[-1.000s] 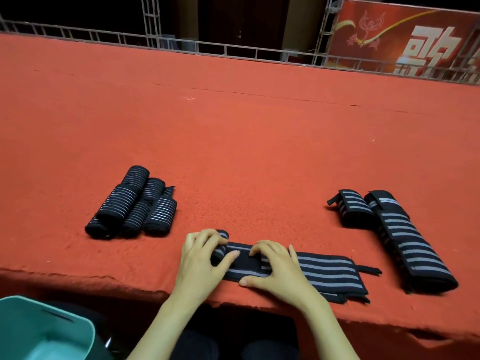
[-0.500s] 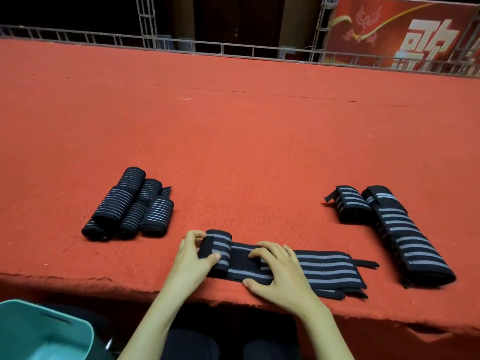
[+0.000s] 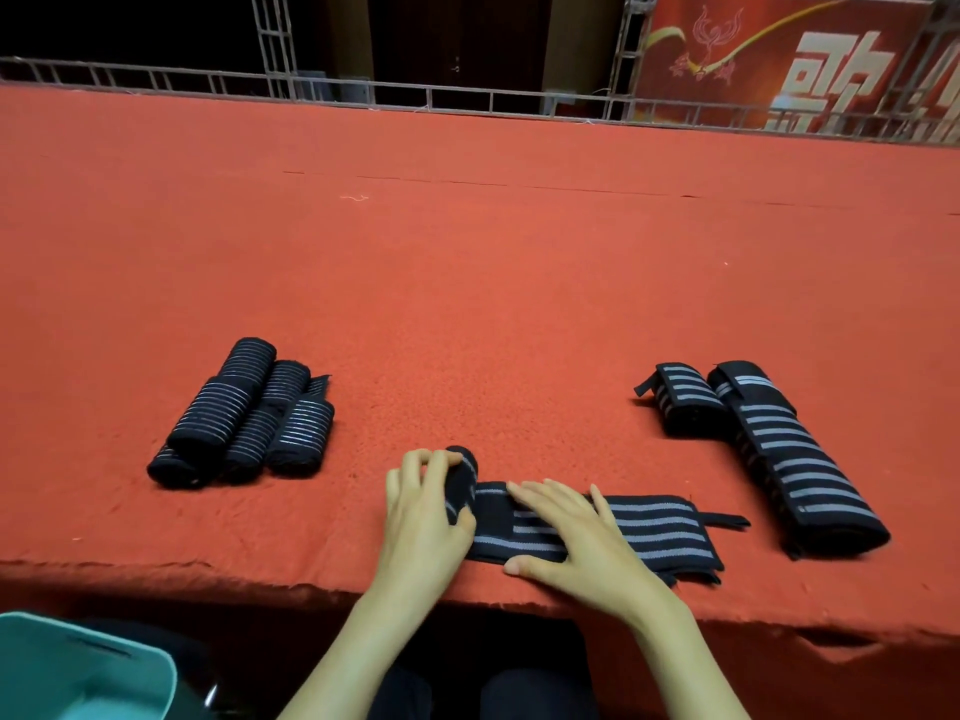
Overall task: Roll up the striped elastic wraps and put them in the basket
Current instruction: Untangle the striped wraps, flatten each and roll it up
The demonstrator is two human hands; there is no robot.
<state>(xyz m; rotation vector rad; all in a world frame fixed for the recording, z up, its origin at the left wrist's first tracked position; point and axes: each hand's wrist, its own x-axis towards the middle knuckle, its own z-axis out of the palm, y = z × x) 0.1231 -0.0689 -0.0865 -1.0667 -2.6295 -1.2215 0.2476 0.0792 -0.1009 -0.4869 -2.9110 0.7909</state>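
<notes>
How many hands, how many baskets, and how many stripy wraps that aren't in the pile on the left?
Hands: 2, the left hand and the right hand
Baskets: 1, the teal basket
Wraps outside the pile: 3, the wrap being rolled, the short wrap and the long wrap
Total: 6
</notes>
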